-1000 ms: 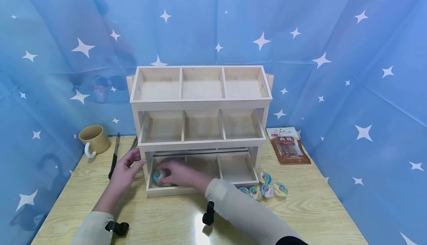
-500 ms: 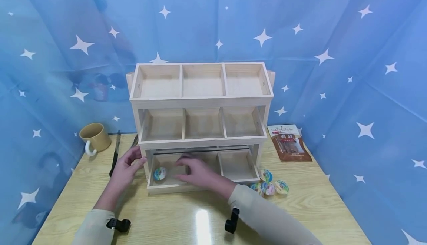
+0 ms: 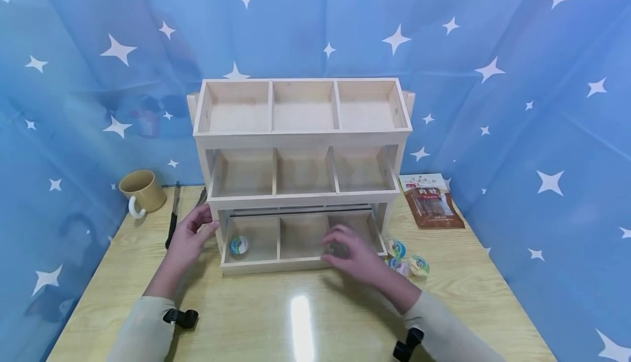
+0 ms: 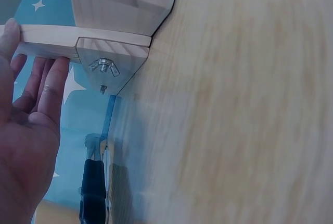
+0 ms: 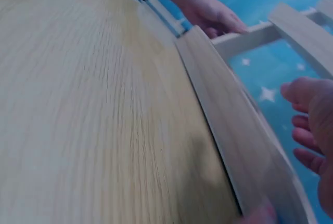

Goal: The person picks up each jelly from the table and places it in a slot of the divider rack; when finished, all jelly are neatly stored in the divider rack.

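A pale wooden three-tier rack (image 3: 303, 141) with divided trays stands on the table. My left hand (image 3: 189, 235) holds its left upright; in the left wrist view thumb and fingers lie on either side of the wooden slat (image 4: 49, 37). One small jelly cup (image 3: 239, 245) with a printed lid sits in the bottom tray's left compartment. Over the right part of that tray's front edge is my right hand (image 3: 359, 256), fingers loosely curved around nothing visible. Close to its right, several more jelly cups (image 3: 419, 265) lie on the table, partly hidden by the hand.
A tan mug (image 3: 143, 191) and a black-handled utensil (image 3: 173, 220) are left of the rack. A brown snack packet (image 3: 434, 207) lies at the back right. The blue star-patterned cloth (image 3: 315, 22) hangs behind and along both sides.
My right hand has let go of the jelly cup in the bottom left compartment and moved right across the tray. The left hand has stayed at the upright. The head view has tilted down slightly.
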`<state>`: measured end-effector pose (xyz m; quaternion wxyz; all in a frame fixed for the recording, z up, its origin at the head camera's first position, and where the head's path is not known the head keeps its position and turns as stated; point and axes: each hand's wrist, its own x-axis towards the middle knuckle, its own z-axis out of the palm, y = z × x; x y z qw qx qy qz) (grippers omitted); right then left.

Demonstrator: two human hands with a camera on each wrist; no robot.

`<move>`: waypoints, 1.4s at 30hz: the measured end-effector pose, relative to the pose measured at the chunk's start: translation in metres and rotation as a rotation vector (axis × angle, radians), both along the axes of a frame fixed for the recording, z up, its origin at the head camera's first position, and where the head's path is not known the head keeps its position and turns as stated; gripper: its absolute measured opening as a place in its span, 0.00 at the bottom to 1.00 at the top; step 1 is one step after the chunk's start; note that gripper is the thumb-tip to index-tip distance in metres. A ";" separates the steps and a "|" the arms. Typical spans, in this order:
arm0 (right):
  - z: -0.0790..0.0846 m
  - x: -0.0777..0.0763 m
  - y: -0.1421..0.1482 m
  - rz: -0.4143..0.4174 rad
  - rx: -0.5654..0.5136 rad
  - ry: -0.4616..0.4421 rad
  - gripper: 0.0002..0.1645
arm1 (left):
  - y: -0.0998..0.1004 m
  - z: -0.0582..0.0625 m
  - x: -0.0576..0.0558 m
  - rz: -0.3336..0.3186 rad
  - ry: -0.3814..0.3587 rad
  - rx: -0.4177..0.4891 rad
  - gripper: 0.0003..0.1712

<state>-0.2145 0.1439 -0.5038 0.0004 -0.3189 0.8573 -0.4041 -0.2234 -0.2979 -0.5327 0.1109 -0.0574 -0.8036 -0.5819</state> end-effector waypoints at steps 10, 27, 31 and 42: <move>-0.006 0.016 0.091 -0.182 -0.085 0.185 0.25 | -0.003 -0.002 -0.004 -0.020 -0.014 0.020 0.27; -0.028 0.039 0.183 -0.347 0.059 0.133 0.33 | -0.006 -0.002 -0.004 -0.049 -0.014 -0.009 0.30; -0.032 0.041 0.191 -0.346 0.078 0.067 0.32 | -0.007 -0.001 -0.004 -0.056 -0.025 -0.011 0.31; -0.041 0.041 0.196 -0.353 0.061 -0.014 0.27 | -0.006 -0.001 -0.002 -0.054 -0.027 -0.018 0.31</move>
